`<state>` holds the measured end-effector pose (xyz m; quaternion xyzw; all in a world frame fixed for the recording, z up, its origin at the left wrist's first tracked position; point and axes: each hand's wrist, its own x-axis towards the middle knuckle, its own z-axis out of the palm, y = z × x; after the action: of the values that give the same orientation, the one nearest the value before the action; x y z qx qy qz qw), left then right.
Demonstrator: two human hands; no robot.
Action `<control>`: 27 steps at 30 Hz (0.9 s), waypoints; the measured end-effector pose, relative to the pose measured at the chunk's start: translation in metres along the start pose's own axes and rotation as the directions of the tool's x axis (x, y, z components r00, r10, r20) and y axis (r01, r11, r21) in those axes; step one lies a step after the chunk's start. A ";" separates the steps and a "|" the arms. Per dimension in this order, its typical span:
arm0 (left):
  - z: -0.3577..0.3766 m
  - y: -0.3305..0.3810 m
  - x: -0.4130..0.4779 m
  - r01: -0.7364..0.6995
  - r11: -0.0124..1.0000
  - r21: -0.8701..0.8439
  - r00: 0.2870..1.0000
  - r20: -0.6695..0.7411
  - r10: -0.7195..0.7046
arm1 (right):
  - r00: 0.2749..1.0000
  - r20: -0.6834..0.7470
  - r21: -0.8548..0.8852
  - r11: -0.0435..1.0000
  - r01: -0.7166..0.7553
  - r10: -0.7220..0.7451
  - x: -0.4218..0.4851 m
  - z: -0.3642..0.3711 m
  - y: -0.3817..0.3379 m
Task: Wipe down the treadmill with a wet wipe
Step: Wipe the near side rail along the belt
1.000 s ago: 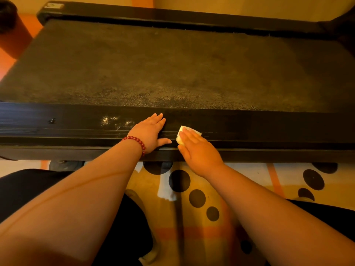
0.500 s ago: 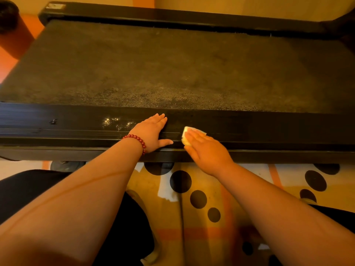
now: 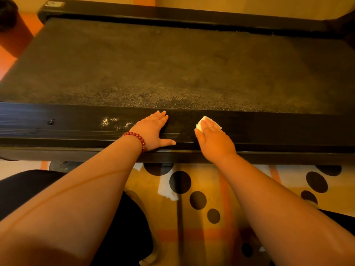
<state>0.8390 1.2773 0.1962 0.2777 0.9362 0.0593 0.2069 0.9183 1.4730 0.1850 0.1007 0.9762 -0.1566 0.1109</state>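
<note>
A black treadmill lies across the view, with a dusty dark belt (image 3: 172, 70) and a ribbed near side rail (image 3: 278, 129). My right hand (image 3: 214, 141) presses a folded white wet wipe (image 3: 203, 121) flat onto that rail with straight fingers; only the wipe's far corners show past my fingertips. My left hand (image 3: 153, 129), with a red bead bracelet at the wrist, rests flat on the rail just to the left, thumb spread out. Pale specks (image 3: 115, 123) mark the rail left of my left hand.
The far side rail (image 3: 172, 14) runs along the back. Under my arms is a yellow floor mat with black dots (image 3: 197, 200). My dark-clothed knees sit at the lower left (image 3: 28, 187) and lower right. An orange object (image 3: 13, 37) stands at the far left.
My right hand has slid the wipe to the right along the near rail, away from my left hand. The left hand has stayed in place.
</note>
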 end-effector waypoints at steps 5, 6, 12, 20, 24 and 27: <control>0.004 -0.001 0.007 -0.005 1.000 0.012 1.000 -0.026 0.006 | 0.953 0.107 -0.028 0.957 0.289 -0.285 -0.008 0.006 -0.016; 0.004 -0.001 0.008 -0.007 1.000 0.012 1.000 -0.025 0.007 | 0.945 0.118 -0.031 0.950 0.311 -0.306 -0.008 0.005 -0.011; 0.006 -0.002 0.011 -0.008 1.000 0.027 0.999 -0.042 0.010 | 1.000 -0.002 -0.013 1.000 0.013 -0.013 0.014 -0.001 0.012; 0.008 -0.004 0.016 -0.008 0.999 0.035 0.998 -0.061 0.010 | 0.924 0.128 -0.027 0.930 0.366 -0.360 0.007 -0.001 0.011; 0.007 -0.004 0.018 -0.001 0.999 0.033 0.999 -0.046 0.003 | 0.991 0.041 -0.160 0.978 0.136 -0.131 0.031 0.000 0.019; 0.006 -0.004 0.018 -0.001 0.999 0.039 0.999 -0.039 0.003 | 0.956 0.107 -0.113 0.952 0.284 -0.273 0.028 0.006 -0.008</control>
<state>0.8255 1.2839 0.1836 0.2813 0.9408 0.0469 0.1830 0.8905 1.4680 0.1745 -0.0526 0.9826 -0.1124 0.1379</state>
